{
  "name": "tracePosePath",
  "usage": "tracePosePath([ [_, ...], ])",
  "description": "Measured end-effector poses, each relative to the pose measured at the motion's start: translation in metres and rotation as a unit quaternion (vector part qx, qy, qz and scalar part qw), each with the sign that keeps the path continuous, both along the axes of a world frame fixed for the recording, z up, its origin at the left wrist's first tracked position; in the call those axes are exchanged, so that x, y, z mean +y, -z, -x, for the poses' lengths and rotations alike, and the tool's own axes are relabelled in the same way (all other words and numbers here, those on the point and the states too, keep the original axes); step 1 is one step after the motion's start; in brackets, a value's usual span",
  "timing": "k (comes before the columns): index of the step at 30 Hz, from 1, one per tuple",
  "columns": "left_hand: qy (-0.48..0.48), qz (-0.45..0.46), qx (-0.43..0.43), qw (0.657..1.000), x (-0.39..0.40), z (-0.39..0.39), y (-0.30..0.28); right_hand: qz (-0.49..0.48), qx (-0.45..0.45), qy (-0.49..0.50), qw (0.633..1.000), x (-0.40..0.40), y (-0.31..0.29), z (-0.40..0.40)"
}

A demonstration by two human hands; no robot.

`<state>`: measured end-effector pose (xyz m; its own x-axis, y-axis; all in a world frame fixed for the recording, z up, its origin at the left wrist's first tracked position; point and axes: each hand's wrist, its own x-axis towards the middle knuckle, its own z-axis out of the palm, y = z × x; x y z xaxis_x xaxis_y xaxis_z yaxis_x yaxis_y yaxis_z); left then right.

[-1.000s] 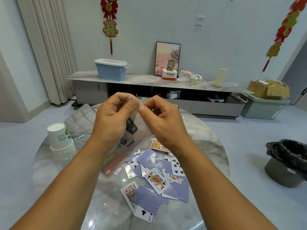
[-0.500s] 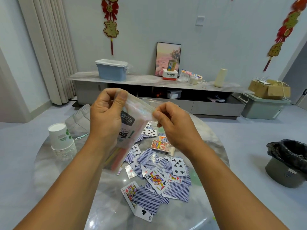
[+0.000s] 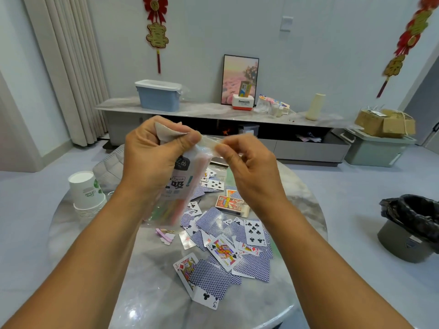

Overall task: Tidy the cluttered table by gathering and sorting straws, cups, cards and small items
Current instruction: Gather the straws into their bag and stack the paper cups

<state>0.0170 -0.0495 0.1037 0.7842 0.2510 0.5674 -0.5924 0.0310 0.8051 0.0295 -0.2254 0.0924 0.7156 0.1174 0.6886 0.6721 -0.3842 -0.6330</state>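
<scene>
Straw bag (image 3: 177, 188), half hidden, pinched by left hand (image 3: 152, 160) and right hand (image 3: 247, 169).

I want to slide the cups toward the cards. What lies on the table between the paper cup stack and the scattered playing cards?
In the head view, the left forearm and the held straw bag cover most of that stretch; only a small pink clip shows, beside the cards.

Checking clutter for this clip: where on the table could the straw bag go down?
Bare marble lies near the table edge, between the stacked cups and the cards, under the left forearm. The centre and right are crowded with cards and the card box.
</scene>
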Motion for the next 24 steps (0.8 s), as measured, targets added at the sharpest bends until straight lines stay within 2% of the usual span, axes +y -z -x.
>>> tracePosePath([
  [4, 0.018, -0.031, -0.029, 0.999, -0.004, 0.004, -0.003, -0.011, -0.034, -0.035, 0.999, 0.007, -0.007, 0.002],
  [9, 0.01, 0.013, -0.013, 1.0, -0.006, 0.008, -0.003, -0.005, -0.063, -0.008, 0.998, 0.007, -0.009, 0.003],
  [11, 0.012, 0.029, -0.002, 1.0, -0.006, 0.008, -0.002, -0.035, -0.039, -0.007, 0.999, 0.006, -0.008, 0.003],
  [14, 0.026, 0.034, 0.024, 0.999, -0.001, 0.005, -0.002, -0.132, 0.016, -0.017, 0.991, 0.004, -0.009, 0.003],
  [16, 0.048, 0.064, 0.045, 0.996, 0.002, 0.002, -0.003, -0.178, 0.061, -0.065, 0.98, 0.002, -0.011, 0.002],
  [18, 0.066, 0.101, 0.058, 0.991, 0.003, 0.0, -0.004, -0.19, 0.104, -0.118, 0.969, 0.002, -0.011, 0.002],
  [20, 0.09, 0.124, 0.068, 0.986, 0.002, -0.003, -0.002, -0.194, 0.116, -0.118, 0.967, 0.003, -0.009, 0.001],
  [22, 0.123, 0.072, 0.078, 0.987, 0.005, -0.006, 0.002, -0.239, 0.12, -0.098, 0.959, 0.001, -0.01, 0.0],
  [24, 0.19, -0.06, 0.1, 0.975, 0.013, -0.009, 0.009, -0.31, 0.126, -0.076, 0.939, -0.005, -0.014, -0.003],
])
